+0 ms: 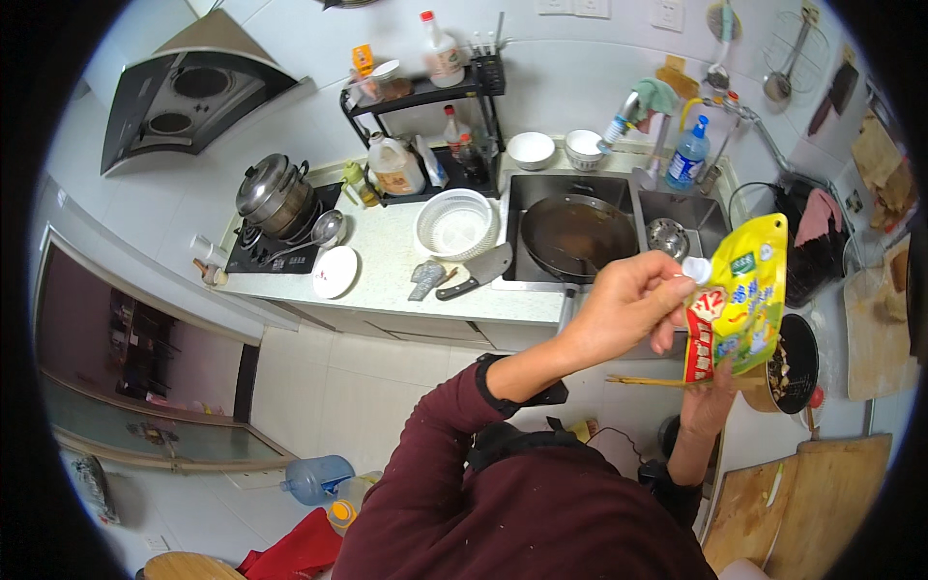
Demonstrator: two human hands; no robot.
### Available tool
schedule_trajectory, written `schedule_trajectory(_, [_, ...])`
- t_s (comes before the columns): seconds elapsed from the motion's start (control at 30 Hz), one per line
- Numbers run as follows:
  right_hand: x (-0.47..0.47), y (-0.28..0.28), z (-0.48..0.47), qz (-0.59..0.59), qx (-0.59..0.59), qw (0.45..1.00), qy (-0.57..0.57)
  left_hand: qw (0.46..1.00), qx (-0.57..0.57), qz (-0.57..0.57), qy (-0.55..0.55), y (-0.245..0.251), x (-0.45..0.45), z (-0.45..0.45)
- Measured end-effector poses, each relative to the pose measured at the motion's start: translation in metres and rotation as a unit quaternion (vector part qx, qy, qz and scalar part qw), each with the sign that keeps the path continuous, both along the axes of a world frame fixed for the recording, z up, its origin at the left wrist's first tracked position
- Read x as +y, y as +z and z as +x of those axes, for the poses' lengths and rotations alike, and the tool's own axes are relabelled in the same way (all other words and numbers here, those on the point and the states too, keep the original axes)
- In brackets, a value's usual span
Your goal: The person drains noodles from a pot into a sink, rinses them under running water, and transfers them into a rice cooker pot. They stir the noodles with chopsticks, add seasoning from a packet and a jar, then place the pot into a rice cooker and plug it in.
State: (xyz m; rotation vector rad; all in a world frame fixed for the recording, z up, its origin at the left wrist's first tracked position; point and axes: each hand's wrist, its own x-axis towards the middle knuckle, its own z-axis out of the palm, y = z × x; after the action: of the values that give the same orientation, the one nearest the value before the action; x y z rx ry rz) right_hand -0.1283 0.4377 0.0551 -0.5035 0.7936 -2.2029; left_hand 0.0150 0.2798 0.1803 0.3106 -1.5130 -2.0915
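Note:
A yellow spouted seasoning pouch (750, 297) with a red panel and printed writing is held up at the right. My left hand (631, 308) pinches the white cap (697, 270) on the pouch's spout between thumb and fingers. Below, my right hand (707, 402) supports the pouch's lower edge, its fingers partly hidden behind it. Wooden chopsticks (641, 380) stick out leftward from my right hand. Just beyond that hand, a dark-lined pot (796, 366) contains chopped food, partly covered by the pouch.
A wok (580, 235) rests in the sink (518, 192). On the counter are a cleaver (482, 270), a white basket (457, 225) and a plate (336, 272). A steamer pot (275, 196) stands on the stove. Cutting boards (834, 500) lie at lower right.

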Motion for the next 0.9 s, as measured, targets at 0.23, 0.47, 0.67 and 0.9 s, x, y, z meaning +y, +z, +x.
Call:
schedule_trajectory(0.23, [-0.084,0.012,0.129,0.064,0.004,0.997,0.043,0.990,0.040,0.008,0.133,0.002,-0.064,0.143])
schedule_trajectory(0.47, [-0.152,0.006,0.242,0.053,0.065,0.995,0.053,0.975,-0.040,-0.070,0.209,0.010,-0.118,0.268])
schedule_trajectory(0.67, [-0.183,0.018,0.276,0.098,0.109,0.988,0.046,0.949,-0.126,-0.159,0.242,0.015,-0.153,0.305])
schedule_trajectory(0.9, [-0.233,0.034,0.269,0.107,-0.024,0.981,0.163,0.879,-0.031,-0.284,0.382,0.006,-0.184,0.267])
